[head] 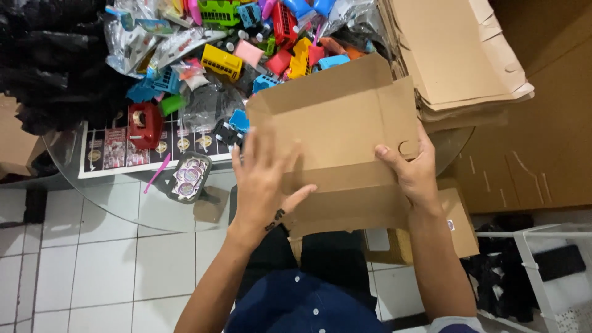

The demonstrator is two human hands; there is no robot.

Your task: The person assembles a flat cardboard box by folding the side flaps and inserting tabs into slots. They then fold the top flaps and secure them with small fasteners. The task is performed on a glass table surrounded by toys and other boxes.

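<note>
Head view, one moment, contents as follows. Item one: flat brown cardboard box blank (336, 132), creased and part-folded, held over the person's lap at the near edge of a round glass bench (117, 203); upper panel tilts away toward the toy pile, lower flap bends down toward the knees. Item two: left hand (264, 182), laid palm-down on the blank's left portion, fingers (259, 148) spread wide and flat, pressing rather than gripping, thumb reaching along the fold line. Item three: right hand (414, 172), closed on the blank's right edge, thumb on top beside a round cut-out, remaining fingers hidden beneath the card. Item four: heap of small coloured plastic toy vehicles (259, 37), some in clear bags, at the far side of the bench. Item five: red tape dispenser (145, 123); pink stick (157, 172); small tray of round stickers (190, 176); printed sheet (123, 148). Item six: stack of further flat blanks (456, 55), far right. Handling note, as judgement: a clean fold would want the flat left palm kept just behind the crease as an anchor while the right hand swings its panel up squarely, so the card bends on the scored line and not beside it.
</note>
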